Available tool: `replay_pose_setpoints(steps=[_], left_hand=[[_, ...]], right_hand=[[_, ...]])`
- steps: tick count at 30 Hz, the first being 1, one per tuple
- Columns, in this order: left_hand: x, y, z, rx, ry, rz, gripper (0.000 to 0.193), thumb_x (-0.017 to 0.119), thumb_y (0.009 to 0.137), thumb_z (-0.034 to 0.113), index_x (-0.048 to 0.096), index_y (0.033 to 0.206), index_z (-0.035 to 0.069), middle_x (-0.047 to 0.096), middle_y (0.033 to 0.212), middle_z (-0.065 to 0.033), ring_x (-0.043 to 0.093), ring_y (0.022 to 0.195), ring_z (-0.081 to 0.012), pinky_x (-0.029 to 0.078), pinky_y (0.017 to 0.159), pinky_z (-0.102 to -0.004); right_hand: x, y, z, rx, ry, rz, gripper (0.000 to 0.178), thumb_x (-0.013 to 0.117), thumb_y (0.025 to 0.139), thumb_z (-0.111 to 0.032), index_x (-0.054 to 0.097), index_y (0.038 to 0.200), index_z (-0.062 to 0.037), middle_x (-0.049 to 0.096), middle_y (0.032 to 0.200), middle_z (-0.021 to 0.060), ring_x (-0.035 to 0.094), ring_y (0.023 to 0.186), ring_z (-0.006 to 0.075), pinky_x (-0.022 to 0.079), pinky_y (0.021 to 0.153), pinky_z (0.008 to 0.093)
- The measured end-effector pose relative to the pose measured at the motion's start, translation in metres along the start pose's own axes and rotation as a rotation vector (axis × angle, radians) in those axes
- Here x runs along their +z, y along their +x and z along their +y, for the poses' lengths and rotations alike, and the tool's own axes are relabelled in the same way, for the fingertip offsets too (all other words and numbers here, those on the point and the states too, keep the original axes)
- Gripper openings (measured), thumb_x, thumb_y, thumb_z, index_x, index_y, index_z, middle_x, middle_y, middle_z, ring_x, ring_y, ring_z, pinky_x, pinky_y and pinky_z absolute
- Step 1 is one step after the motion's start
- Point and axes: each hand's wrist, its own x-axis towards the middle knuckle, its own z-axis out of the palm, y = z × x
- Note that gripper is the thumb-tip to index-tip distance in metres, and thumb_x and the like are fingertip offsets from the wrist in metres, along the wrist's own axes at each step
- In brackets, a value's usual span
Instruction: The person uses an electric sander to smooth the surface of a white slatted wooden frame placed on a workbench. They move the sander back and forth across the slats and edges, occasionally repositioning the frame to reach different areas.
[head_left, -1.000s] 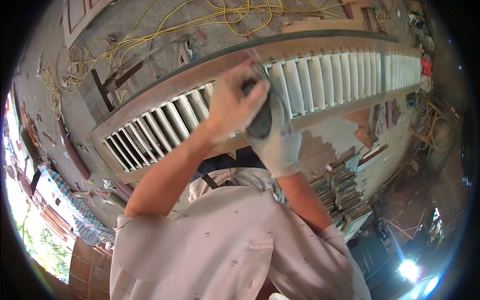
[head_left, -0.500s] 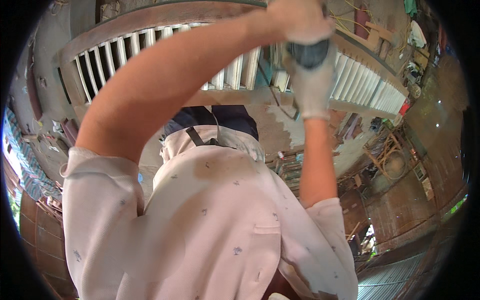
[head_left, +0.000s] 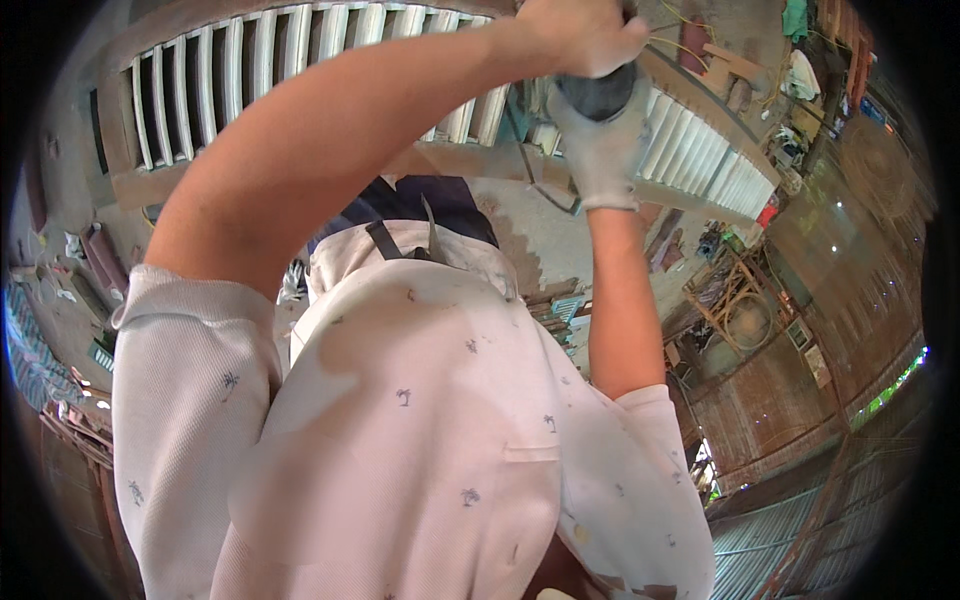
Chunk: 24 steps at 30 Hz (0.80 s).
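Observation:
A dark, round-bodied power tool (head_left: 597, 95) is between my two hands over a louvered wooden shutter (head_left: 290, 45) with pale slats. My right hand (head_left: 603, 158), in a whitish glove, is closed around the tool's near end. Past it, my left hand (head_left: 588, 35) is closed at the tool's far end, its fingers curled and slightly blurred. My hands hide the tool's working face, so its exact kind does not show. Below the shutter's near rail hangs a dark cord (head_left: 535, 180). To the right, the slatted part (head_left: 700, 150) continues beyond my right hand.
On the right lie a round rattan-like frame (head_left: 748, 318) and scattered scrap. Wood pieces (head_left: 730, 72) and yellow cord (head_left: 685, 45) are on the floor beyond the shutter. A striped cloth (head_left: 38, 345) is at far left. Corrugated sheeting (head_left: 770, 540) stands lower right.
The whole view has shifted, and the shutter, floor and hands appear higher and farther left. Both hands have kept their hold on the power tool.

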Motion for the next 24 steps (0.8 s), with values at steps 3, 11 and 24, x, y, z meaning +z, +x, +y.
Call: replay_pose_setpoints(steps=[3, 11, 24], left_hand=[[-0.001, -0.032, 0.012, -0.088, 0.017, -0.146, 0.051, 0.052, 0.1, 0.046, 0.08, 0.112, 0.005, 0.078, 0.106, -0.0287, 0.074, 0.103, -0.051, 0.06, 0.093, -0.0566], [0.012, -0.02, -0.012, 0.046, -0.031, 0.03, 0.048, 0.05, 0.101, 0.042, 0.079, 0.106, 0.004, 0.076, 0.1, -0.0286, 0.073, 0.099, -0.0508, 0.059, 0.09, -0.0581], [-0.002, -0.005, -0.003, -0.069, 0.015, -0.114, 0.048, 0.048, 0.102, 0.042, 0.078, 0.112, 0.006, 0.076, 0.107, -0.029, 0.073, 0.101, -0.0505, 0.058, 0.091, -0.0579]], right_hand=[[-0.002, -0.032, 0.013, 0.016, -0.065, 0.03, 0.091, 0.098, 0.076, -0.031, 0.053, 0.149, -0.0016, 0.073, 0.133, 0.0165, 0.072, 0.12, 0.0291, 0.055, 0.105, 0.0417], [0.005, -0.018, 0.01, -0.023, -0.096, 0.045, 0.094, 0.094, 0.078, -0.035, 0.048, 0.154, -0.0032, 0.072, 0.135, 0.0217, 0.073, 0.123, 0.0393, 0.056, 0.106, 0.0472], [0.001, -0.003, 0.001, -0.055, -0.075, 0.022, 0.091, 0.095, 0.078, -0.034, 0.05, 0.151, -0.0032, 0.072, 0.138, 0.0195, 0.071, 0.127, 0.04, 0.055, 0.109, 0.0477]])
